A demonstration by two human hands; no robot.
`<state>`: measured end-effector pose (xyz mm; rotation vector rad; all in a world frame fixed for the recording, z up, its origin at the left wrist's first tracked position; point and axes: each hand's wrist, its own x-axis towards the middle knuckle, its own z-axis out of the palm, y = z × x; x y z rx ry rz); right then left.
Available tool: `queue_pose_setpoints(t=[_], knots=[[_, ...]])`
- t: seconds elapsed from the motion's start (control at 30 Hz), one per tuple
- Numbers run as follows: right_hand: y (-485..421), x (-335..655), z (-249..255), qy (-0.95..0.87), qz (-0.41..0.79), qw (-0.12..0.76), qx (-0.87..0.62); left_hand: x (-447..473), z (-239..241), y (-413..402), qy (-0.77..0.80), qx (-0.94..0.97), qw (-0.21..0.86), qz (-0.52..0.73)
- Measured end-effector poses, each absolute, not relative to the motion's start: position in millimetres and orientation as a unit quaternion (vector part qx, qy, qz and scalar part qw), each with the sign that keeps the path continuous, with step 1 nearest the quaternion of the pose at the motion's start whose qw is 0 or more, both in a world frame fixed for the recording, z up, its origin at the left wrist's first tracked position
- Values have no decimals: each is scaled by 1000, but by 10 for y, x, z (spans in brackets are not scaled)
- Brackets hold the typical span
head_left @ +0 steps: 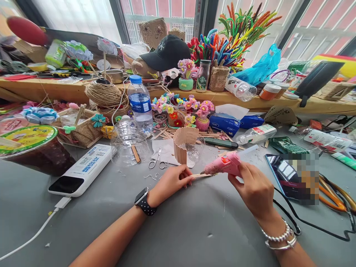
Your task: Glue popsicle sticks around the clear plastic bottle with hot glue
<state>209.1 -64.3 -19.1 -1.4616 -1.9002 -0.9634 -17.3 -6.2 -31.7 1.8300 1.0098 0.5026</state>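
My left hand [170, 182] pinches a thin wooden craft stick [200, 175] flat over the grey table [178, 226]. My right hand [254, 189] grips a pink hot glue gun [226, 164], its nozzle touching the stick's right end. Just behind them stands a cut plastic bottle base partly clad in upright wooden sticks [185, 145]. Small scissors [156, 160] lie to its left. A black smartwatch is on my left wrist, silver bracelets on my right.
A white power bank [83, 170] with cable lies left, a clear bottle half [128, 142] and water bottle [139, 102] behind. A phone [289, 178] and orange-handled tool [333, 196] sit right. Twine, baskets, pipe-cleaner flowers and a cap crowd the back shelf.
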Motion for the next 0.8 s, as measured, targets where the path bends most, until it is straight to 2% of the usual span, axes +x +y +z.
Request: queue_pose_setpoints(t=[0.33,0.8], knots=[[-603,2339,-190,-662,-362,222,-617,-174,-300,-62,415,751,471,203],[-598,2467,-185,-679,-337,188,-624,-165,-275,-61,423,746,474,199]])
